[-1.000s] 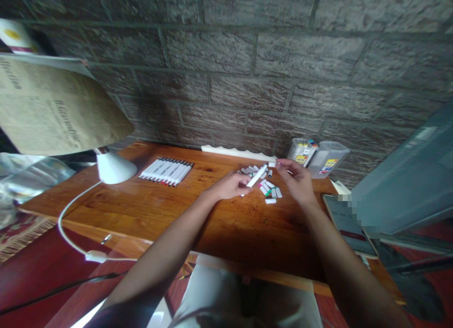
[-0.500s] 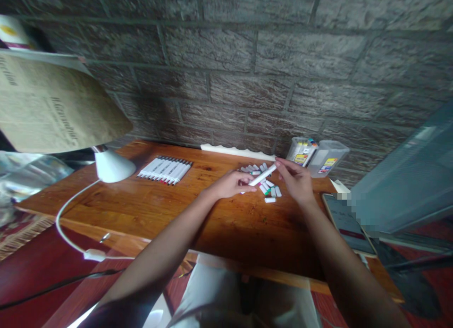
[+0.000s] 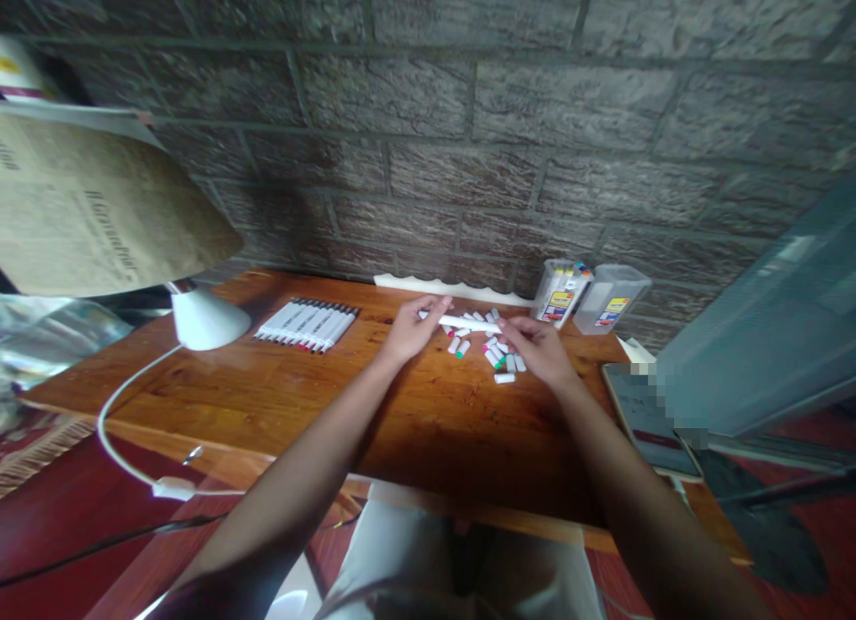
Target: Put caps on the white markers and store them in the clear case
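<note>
A white marker [image 3: 468,323] is stretched nearly level between my two hands above the wooden desk. My left hand [image 3: 415,326] is closed on its left end, thumb on top. The fingers of my right hand [image 3: 535,343] pinch its right end. Below and around the marker lie several loose marker caps [image 3: 505,378], white with coloured ends, green and pink among them. To the left, a row of white markers [image 3: 308,324] lies side by side on the desk, apart from my hands.
A lamp [image 3: 207,317] with a paper shade stands at the left. Two clear plastic containers stand at the back right, one holding markers [image 3: 562,292], beside another container [image 3: 612,299]. A tablet [image 3: 652,421] lies at the right edge. A white wavy strip [image 3: 455,289] runs along the brick wall.
Both hands have shifted left with the marker. It was tilted up to the right and is now almost level. More caps show beneath it.
</note>
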The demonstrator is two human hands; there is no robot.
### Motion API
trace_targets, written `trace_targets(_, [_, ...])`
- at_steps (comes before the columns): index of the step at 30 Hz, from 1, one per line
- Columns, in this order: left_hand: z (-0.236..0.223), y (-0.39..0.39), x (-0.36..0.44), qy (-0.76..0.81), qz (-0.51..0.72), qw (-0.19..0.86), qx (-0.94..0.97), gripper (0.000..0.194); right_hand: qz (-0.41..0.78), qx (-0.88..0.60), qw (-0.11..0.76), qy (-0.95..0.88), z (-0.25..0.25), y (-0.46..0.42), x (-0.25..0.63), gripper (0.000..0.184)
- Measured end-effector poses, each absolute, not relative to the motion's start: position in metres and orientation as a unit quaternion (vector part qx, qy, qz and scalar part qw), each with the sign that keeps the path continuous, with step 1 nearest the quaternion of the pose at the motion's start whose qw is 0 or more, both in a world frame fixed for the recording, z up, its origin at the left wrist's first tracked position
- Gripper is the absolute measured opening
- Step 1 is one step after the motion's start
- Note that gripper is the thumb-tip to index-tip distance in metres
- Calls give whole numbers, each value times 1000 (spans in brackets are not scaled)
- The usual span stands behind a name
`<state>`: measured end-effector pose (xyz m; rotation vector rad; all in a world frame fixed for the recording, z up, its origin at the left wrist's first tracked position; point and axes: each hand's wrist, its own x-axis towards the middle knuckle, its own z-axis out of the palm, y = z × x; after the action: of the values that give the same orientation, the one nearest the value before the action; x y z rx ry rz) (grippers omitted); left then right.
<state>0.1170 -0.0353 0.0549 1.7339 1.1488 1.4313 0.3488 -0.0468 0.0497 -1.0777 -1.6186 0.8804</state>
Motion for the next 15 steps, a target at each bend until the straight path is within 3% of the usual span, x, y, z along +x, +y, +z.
trace_targets(5, [55,-34,110,419,504,292,696,45,334,-437,454,-701,38,-46,344,46])
trace_targets(11, [42,-33,117,359,421,354,754,39,328,-417,536,-657,40,-41,346,42])
trace_targets(15, [35,-33,122,325,395,359,781,37,307,-398,546,-670,43,-44,345,37])
